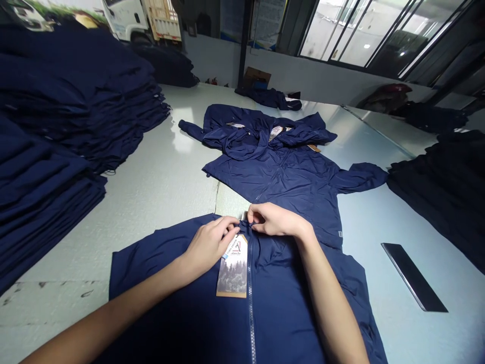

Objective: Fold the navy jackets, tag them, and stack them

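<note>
A navy jacket (280, 293) lies flat in front of me, its zipper (250, 303) running down the middle. At the top of the zipper both hands meet. My left hand (214, 237) pinches the jacket's collar edge beside a hang tag (233, 273) with a forest picture. My right hand (275, 220) pinches the collar just right of the zipper top; the exact bit between its fingertips is hidden. A small white label shows between the hands. Beyond them a second navy jacket (303, 177) is spread out, with tags showing inside its bunched upper part.
Tall stacks of folded navy garments (76, 91) stand on the left of the pale table (178, 187). Another dark stack (443, 187) is at the right edge. A black phone-like slab (415, 278) lies at right. A cardboard box (256, 78) sits by the far wall.
</note>
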Demonstrator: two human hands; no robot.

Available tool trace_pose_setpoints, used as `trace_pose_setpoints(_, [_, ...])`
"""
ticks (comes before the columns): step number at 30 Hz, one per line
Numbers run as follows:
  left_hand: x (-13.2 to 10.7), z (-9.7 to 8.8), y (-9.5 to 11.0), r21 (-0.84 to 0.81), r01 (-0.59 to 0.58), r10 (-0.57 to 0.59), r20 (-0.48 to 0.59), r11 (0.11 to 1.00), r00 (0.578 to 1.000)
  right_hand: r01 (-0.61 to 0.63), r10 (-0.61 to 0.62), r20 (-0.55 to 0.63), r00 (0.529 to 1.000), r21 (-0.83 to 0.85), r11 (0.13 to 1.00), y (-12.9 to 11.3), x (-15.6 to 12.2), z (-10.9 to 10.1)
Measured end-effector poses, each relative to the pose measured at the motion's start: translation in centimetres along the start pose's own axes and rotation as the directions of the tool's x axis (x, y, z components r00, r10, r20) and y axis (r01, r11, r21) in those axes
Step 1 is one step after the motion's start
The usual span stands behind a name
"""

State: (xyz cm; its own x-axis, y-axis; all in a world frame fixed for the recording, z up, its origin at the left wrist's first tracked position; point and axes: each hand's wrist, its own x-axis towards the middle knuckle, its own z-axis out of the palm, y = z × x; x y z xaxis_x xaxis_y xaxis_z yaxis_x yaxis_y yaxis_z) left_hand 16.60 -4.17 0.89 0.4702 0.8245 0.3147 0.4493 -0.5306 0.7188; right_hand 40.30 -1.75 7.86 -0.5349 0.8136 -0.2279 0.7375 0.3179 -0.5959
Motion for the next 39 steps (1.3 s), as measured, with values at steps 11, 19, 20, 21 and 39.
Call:
trace_pose_setpoints(11, [0.7, 2.0, -1.4, 0.148, -0.167, 0.162, 0.046, 0.975, 0.986, 0.036, -0.015, -0.098, 0.995, 0.213, 0.976, -0.4, -1.1, -1.2])
trace_pose_setpoints(19, [0.3, 2.5, -1.6, 0.181, -0.232, 0.249, -0.077, 0.956, 0.966, -0.042, 0.046, -0.011, 0.999, 0.208, 0.977, 1.3, 0.7, -0.5])
trace_pose_setpoints(20, [0.2, 2.6, -1.7, 0.180, -0.233, 0.252, -0.088, 0.956, 0.964, -0.060, 0.061, 0.001, 0.998, 0.211, 0.976, 1.2, 1.0, -0.6])
trace_pose_setpoints(21, [0.2, 2.6, -1.8, 0.178, -0.233, 0.254, -0.101, 0.956, 0.962, -0.071, 0.071, 0.009, 0.997, 0.207, 0.976, 1.1, 1.2, -0.6])
trace_pose_setpoints(39, [0.5, 2.1, -1.5, 0.162, -0.394, 0.425, -0.270, 0.905, 0.864, -0.165, 0.040, 0.362, 0.931, 0.320, 0.933, 0.3, 2.4, -2.9])
